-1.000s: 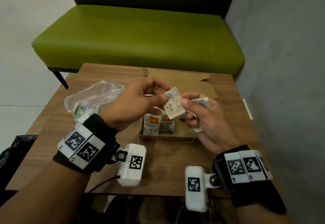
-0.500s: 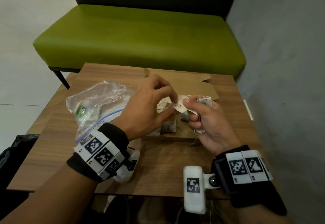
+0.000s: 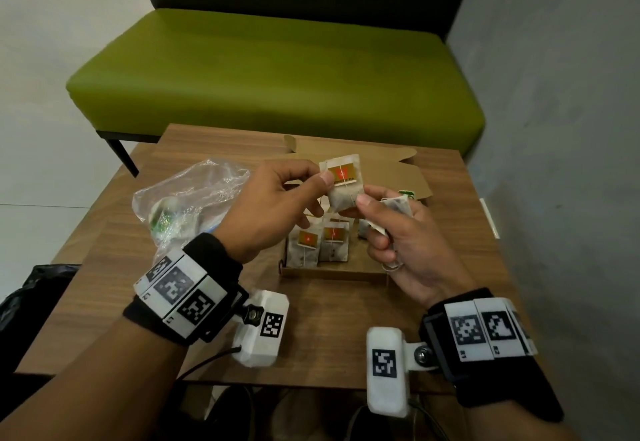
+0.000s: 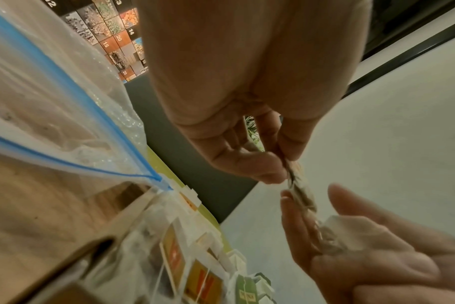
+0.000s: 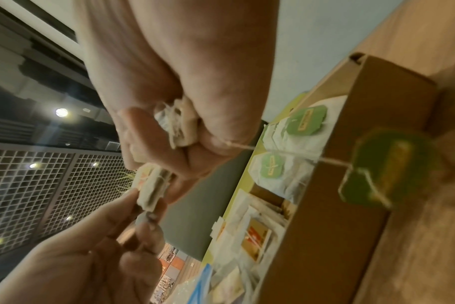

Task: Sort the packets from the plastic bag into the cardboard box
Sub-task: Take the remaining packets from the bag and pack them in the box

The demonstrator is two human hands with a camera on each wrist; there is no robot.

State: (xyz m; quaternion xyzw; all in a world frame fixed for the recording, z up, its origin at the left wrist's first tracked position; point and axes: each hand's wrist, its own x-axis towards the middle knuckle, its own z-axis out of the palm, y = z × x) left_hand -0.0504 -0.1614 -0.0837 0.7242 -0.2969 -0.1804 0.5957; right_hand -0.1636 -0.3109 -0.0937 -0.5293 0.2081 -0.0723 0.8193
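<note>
A tea packet with an orange label is held upright above the cardboard box, pinched at its upper left edge between the thumb and forefinger of the left hand and at its lower right corner by the thumb and forefinger of the right hand. A bundle of further packets is gripped in the curled remaining fingers of the right hand; a green tag on a string is seen hanging from that hand in the right wrist view. Two orange-labelled packets are stood side by side in the left part of the box, and green-tagged packets are placed in its far right part. The box is set on a wooden table, with its lid flap folded open on the far side. A clear plastic bag with a blue zip strip is laid on the table to the left of the box. A green bench is located beyond the table.
</note>
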